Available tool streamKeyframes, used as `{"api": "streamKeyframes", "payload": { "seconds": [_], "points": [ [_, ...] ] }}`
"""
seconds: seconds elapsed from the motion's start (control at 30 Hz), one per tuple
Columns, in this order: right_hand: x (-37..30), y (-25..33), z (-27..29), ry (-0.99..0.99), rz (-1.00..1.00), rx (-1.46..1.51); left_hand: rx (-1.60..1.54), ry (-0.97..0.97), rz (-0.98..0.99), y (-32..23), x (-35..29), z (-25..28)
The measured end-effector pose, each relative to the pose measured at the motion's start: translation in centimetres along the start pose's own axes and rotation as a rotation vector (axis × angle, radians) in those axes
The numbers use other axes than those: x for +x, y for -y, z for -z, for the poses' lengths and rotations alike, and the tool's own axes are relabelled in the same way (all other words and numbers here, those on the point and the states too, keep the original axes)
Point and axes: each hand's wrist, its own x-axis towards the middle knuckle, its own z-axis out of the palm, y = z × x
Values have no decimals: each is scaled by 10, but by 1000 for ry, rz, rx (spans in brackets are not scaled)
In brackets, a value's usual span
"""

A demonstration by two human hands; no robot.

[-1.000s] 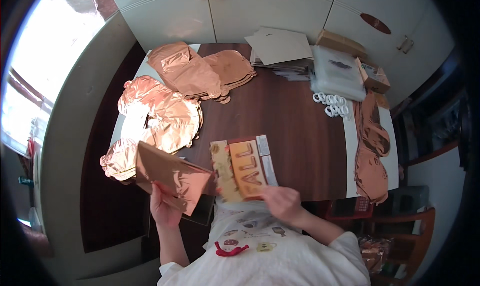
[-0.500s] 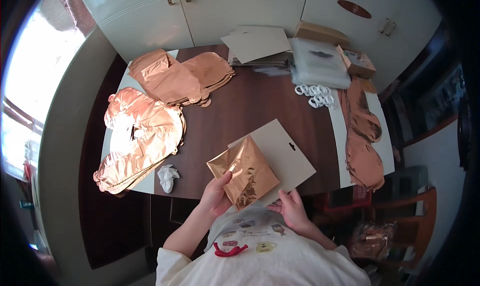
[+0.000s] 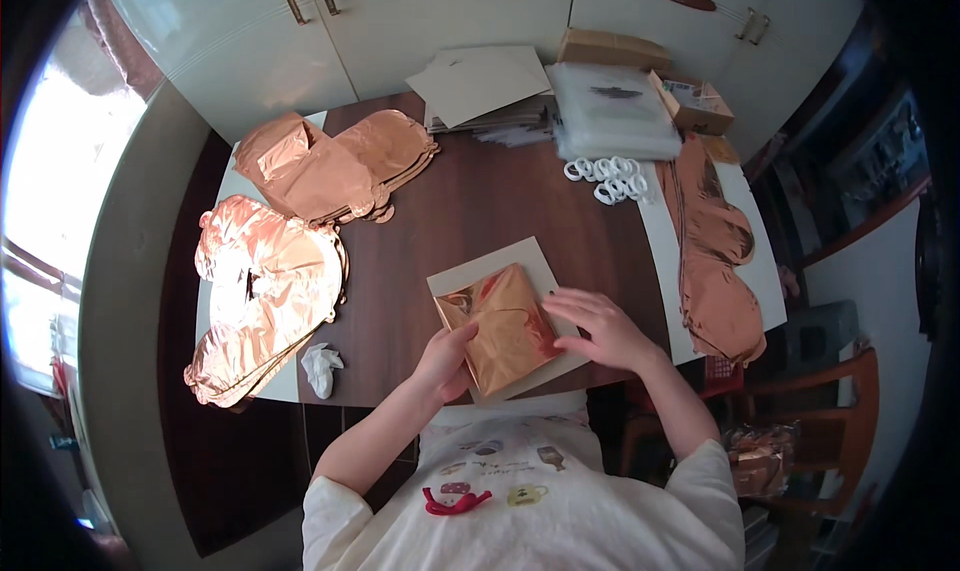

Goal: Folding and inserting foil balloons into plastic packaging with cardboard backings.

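Note:
A folded rose-gold foil balloon (image 3: 505,333) lies flat on a grey-beige card (image 3: 524,252), at the table's near edge. My left hand (image 3: 442,363) grips both at the lower left, thumb on top of the foil and the other fingers mostly hidden. Over the right side of the card, my right hand (image 3: 608,336) is open, its fingers apart and the tips by the edge of the foil. Nothing shows in it.
Flat foil balloons (image 3: 265,301) are stacked at left, more foil (image 3: 715,256) at right. Behind are a card stack (image 3: 480,86), clear plastic bags (image 3: 612,116), white ribbon rolls (image 3: 612,178) and an open box (image 3: 692,103). Crumpled white tissue (image 3: 321,369) sits near left.
The card has turned and slid left beneath the foil, which now lies within its outline. My right hand has let go of the card's lower edge and moved up to its right side, opening.

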Motion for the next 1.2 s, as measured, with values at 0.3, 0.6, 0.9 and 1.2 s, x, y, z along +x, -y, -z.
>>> {"api": "streamKeyframes", "payload": {
  "seconds": [0.3, 0.6, 0.9, 1.2],
  "points": [
    [43, -36, -7, 243, 185, -246, 44, 14, 18, -2, 5, 4],
    [51, -24, 0, 298, 191, -440, 82, -13, 37, -5, 1, 4],
    [53, -14, 6, 396, 126, -503, 1411, -475, -1296, 17, -3, 1],
    [54, -6, 4, 415, 98, -529, 2049, 8, -1096, 27, 20, -9]
  ]
}}
